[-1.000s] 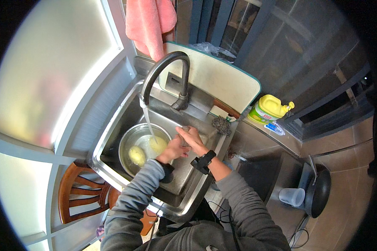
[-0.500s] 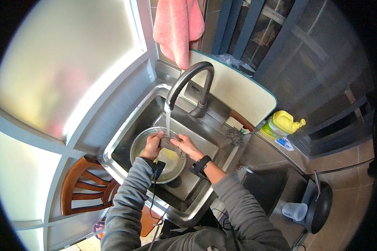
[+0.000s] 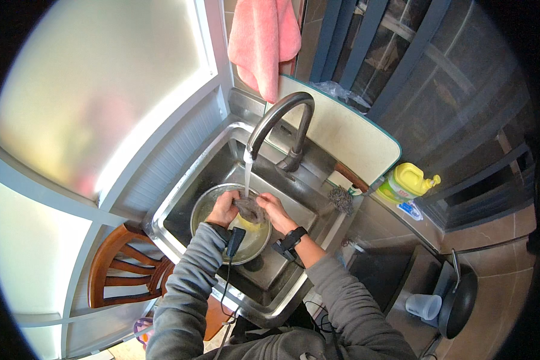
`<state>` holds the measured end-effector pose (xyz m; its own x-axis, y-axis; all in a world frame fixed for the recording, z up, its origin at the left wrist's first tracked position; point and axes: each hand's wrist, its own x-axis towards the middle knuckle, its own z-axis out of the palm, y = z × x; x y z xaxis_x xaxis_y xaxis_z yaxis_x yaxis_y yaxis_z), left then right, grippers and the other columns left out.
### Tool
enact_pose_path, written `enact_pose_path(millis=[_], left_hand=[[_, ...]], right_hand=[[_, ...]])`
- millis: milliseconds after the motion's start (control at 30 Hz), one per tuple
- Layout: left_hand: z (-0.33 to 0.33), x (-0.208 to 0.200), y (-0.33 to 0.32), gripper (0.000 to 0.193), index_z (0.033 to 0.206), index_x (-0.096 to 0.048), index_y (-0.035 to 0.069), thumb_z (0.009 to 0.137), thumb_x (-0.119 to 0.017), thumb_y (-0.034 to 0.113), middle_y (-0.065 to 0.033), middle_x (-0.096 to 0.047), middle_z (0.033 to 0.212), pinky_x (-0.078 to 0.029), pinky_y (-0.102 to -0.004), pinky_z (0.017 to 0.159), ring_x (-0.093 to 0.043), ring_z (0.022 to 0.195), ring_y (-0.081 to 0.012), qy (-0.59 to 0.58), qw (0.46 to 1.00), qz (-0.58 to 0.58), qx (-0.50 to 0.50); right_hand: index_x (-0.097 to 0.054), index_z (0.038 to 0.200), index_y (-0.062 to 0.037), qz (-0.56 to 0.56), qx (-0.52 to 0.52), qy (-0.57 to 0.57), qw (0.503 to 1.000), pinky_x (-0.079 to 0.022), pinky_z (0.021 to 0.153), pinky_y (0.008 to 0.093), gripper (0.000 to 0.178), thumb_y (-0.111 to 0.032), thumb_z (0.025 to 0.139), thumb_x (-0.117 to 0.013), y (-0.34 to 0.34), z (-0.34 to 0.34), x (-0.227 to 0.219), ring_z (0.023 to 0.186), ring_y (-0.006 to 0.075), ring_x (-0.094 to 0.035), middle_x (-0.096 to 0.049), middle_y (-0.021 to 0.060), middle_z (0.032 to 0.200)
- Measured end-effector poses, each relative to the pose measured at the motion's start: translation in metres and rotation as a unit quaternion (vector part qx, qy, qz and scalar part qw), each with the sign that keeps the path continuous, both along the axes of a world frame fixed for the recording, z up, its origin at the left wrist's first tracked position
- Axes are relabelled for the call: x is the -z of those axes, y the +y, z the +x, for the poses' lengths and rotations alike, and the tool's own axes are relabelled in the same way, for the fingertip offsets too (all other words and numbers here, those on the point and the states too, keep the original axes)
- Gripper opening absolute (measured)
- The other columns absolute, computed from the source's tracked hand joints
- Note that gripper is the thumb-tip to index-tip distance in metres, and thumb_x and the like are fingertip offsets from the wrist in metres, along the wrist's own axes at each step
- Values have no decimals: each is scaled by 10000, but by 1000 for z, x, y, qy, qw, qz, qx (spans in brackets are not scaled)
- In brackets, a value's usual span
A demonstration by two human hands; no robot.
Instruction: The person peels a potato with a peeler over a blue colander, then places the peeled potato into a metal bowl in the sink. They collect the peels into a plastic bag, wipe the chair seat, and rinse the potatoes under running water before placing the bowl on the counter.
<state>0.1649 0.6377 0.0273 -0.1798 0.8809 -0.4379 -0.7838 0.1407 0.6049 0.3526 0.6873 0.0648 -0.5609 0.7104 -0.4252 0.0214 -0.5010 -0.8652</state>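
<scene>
Over a round metal basin (image 3: 198, 223) in the sink (image 3: 282, 255), my left hand (image 3: 224, 207) and my right hand (image 3: 276, 211) hold a limp grey-brown piece (image 3: 248, 210) between them. It looks soft and wet; whether it is a cloth or food I cannot tell. Fingers of both hands are closed on its two sides. Water (image 3: 247, 180) runs from the dark curved faucet (image 3: 280, 111) down onto it. Something yellow (image 3: 250, 228) shows in the basin beneath, partly hidden by the hands.
Behind the sink lean a pale board (image 3: 348, 129) and a wooden handle (image 3: 351, 177). A steel scourer (image 3: 340, 200) and a yellow bottle (image 3: 405, 180) stand to the right. A pink towel (image 3: 264, 45) hangs above. A pan (image 3: 460, 306), a plastic cup (image 3: 424, 306) and a wooden chair (image 3: 126, 270) flank me.
My view has shifted slightly. Both hands still hold the grey-brown piece under the stream; it has changed shape and now hangs bunched between the fingers.
</scene>
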Motion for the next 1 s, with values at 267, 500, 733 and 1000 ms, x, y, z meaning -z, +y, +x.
enact_pose_path(millis=[267,500,733,1000], left_hand=[[14,-32,3,320,1101,-676,-55,809,-545,-72,-98,-716,968,-537,-309,751,-681,856,-203,318,944,37,77],[21,-56,-2,493,1210,-664,101,739,-573,-14,-237,-709,1004,-529,-440,871,-673,1013,-411,704,685,-165,96],[19,-49,-3,521,1221,-646,106,739,-518,-47,-250,-697,1014,-519,-439,863,-663,1028,-410,657,748,-56,76],[7,-37,-5,413,1169,-666,15,759,-634,-16,-208,-704,1072,-536,-385,834,-692,985,-324,563,814,-17,138]], right_hand=[[-616,1198,26,93,-11,-1,996,-471,883,290,289,-92,935,-634,9,3,16,1012,145,-597,-657,59,1108],[-714,901,32,199,-11,-106,974,-454,645,270,225,-179,958,-660,27,3,31,724,55,-518,-645,-19,776],[-700,987,3,261,5,-112,959,-455,682,283,194,-180,921,-697,25,9,30,744,93,-552,-662,12,822],[-302,1487,57,-116,44,45,991,-314,1117,556,638,-153,949,-572,48,75,-44,1381,297,-459,-456,197,1486]])
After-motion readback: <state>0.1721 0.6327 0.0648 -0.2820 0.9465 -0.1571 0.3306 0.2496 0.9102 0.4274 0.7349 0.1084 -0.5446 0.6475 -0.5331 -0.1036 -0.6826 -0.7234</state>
